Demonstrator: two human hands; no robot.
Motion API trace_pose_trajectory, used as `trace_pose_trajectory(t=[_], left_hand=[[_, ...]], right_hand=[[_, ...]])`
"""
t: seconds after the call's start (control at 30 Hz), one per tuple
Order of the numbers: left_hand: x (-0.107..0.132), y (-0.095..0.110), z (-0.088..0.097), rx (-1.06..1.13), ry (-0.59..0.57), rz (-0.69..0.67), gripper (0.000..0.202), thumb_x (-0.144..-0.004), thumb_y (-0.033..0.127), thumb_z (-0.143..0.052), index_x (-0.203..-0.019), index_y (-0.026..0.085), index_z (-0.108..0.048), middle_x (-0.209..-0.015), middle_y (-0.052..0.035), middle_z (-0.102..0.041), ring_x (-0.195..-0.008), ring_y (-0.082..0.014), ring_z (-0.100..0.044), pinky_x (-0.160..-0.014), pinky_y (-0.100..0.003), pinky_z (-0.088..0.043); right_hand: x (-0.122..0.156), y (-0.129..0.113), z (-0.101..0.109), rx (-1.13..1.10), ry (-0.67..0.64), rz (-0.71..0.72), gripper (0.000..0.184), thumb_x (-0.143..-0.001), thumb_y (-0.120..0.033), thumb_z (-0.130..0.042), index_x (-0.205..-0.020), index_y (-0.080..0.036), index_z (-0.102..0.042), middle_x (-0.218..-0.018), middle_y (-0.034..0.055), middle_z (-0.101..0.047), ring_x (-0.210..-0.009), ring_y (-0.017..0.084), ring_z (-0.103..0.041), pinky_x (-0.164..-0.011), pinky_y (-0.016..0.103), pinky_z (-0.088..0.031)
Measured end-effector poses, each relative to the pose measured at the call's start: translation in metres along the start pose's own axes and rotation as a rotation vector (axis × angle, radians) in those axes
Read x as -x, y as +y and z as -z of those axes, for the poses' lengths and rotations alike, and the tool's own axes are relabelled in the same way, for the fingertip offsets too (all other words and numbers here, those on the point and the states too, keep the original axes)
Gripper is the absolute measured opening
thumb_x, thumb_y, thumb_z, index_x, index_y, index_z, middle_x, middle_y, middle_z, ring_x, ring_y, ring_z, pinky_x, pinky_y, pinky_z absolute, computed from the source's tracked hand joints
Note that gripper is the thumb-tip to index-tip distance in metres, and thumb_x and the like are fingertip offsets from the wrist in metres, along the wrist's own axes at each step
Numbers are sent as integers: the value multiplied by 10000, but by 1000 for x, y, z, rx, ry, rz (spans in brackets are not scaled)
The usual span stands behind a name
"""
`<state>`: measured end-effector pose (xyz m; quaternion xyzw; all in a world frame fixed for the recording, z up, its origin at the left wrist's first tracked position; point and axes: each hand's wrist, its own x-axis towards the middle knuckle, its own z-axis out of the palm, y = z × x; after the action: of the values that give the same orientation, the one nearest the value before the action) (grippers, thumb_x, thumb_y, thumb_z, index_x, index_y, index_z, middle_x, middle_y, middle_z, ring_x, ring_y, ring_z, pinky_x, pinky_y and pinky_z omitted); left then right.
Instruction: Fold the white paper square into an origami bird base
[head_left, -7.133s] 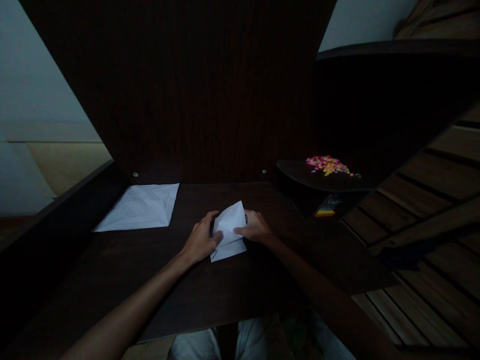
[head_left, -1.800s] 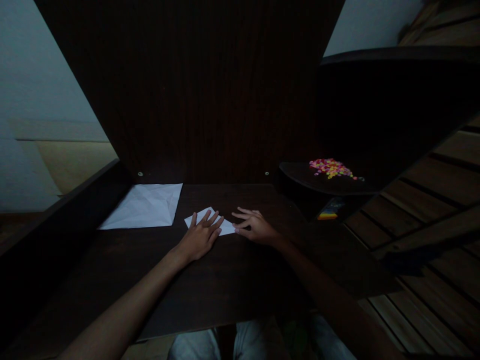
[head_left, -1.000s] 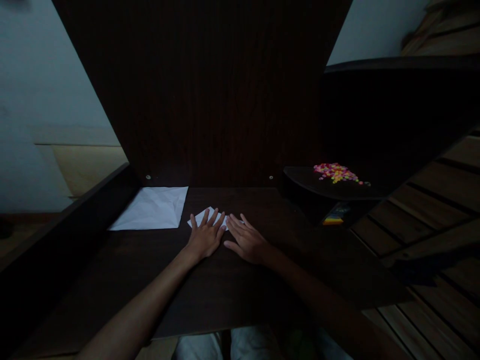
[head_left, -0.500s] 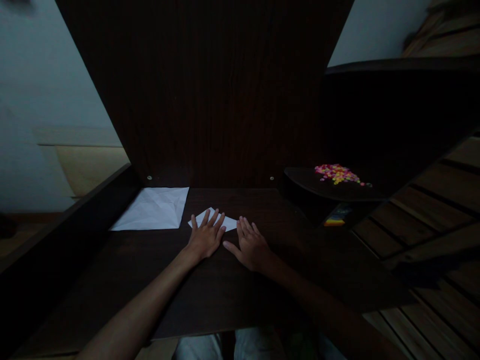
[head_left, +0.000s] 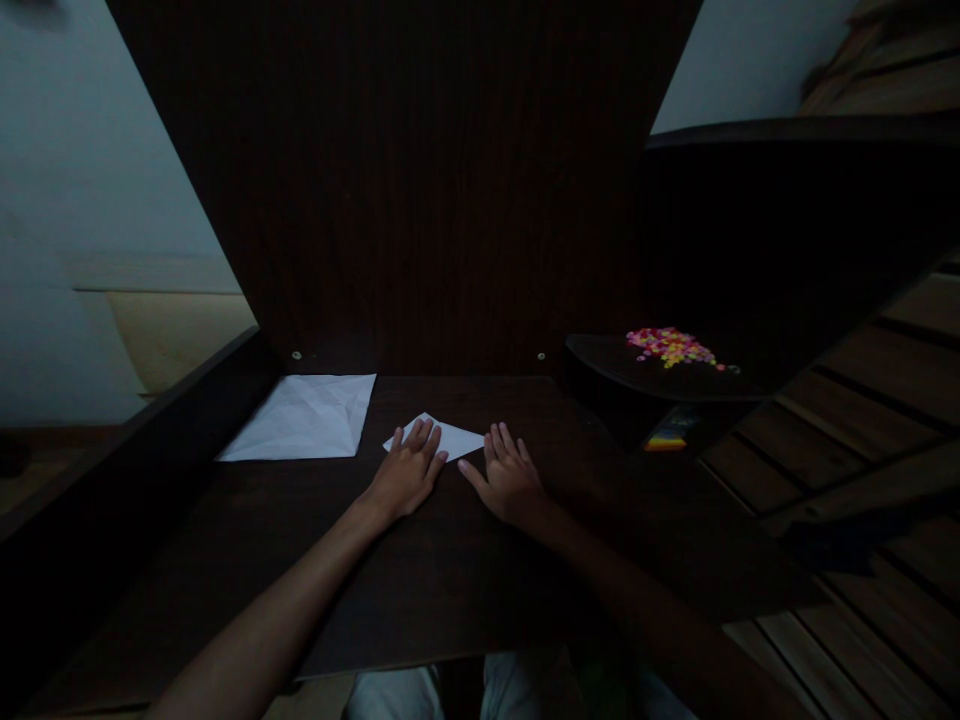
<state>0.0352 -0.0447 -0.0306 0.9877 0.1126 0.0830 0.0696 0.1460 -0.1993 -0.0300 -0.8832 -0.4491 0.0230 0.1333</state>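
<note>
A small folded white paper (head_left: 452,437) lies flat on the dark wooden desk (head_left: 420,560). My left hand (head_left: 405,475) rests flat with its fingers together, fingertips on the paper's near left edge. My right hand (head_left: 508,478) lies flat on the desk just right of the paper, fingers stretched out, holding nothing. The light is dim.
A larger creased white sheet (head_left: 304,417) lies at the desk's back left. A tall dark panel (head_left: 420,180) closes the back. On a low shelf (head_left: 645,375) to the right lies a pile of small coloured pieces (head_left: 667,346). A colourful packet (head_left: 664,441) sits below it.
Earlier both hands held the paper up while folding it; then it lay flat under them. In the last second my right hand slid right off the paper and my left hand drew back a little.
</note>
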Motion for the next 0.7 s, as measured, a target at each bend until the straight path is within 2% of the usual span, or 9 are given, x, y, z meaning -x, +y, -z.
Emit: trace_pose_trajectory(t=[0.1,0.2,0.37,0.47,0.57,0.7], left_hand=[[1,3,2,52,-7,-72,496,-986,341,-255,-1387,81,-386,-1467,-175,-365,-1387,-249,-283,-1133,-443,-262],[3,6,6,103,-27,-129,478,-979,345,-291,-1366,98,-426,-1448,-156,-404,-1365,-225,-335,-1121,-381,-309],[8,5,12,180,-5,-189,399,-953,344,-373,-1243,158,-575,-1378,-106,-510,-1292,-224,-454,-1076,-359,-383],[8,2,14,272,28,-199,348,-930,317,-425,-1156,167,-643,-1259,-84,-619,-1200,-216,-546,-1040,-352,-422],[7,1,17,364,43,-204,301,-889,220,-463,-1089,159,-679,-1125,-72,-689,-1101,-209,-597,-999,-355,-452],[9,3,19,434,47,-271,284,-839,143,-490,-1022,182,-703,-1071,-62,-692,-1036,-205,-603,-956,-355,-469]], right_hand=[[-7,10,7,23,-12,-56,810,-910,-615,-268,-1384,31,-382,-1505,244,-209,-1430,344,-72,-1131,511,-121],[-12,18,12,39,-47,-119,842,-896,-628,-297,-1407,41,-329,-1517,249,-160,-1431,350,-17,-1132,502,-92],[-18,27,14,68,-86,-176,892,-856,-676,-336,-1446,-9,-269,-1540,220,-98,-1427,359,33,-1130,488,-86],[-21,30,15,36,-79,-170,885,-847,-688,-350,-1453,-46,-276,-1547,202,-100,-1424,371,15,-1132,484,-84],[-22,33,16,-5,-56,-145,826,-850,-667,-386,-1442,-95,-325,-1551,175,-125,-1423,382,-14,-1129,491,-106],[-23,34,14,-47,26,-68,674,-872,-552,-463,-1386,-117,-426,-1528,159,-230,-1417,364,-110,-1111,482,-200]])
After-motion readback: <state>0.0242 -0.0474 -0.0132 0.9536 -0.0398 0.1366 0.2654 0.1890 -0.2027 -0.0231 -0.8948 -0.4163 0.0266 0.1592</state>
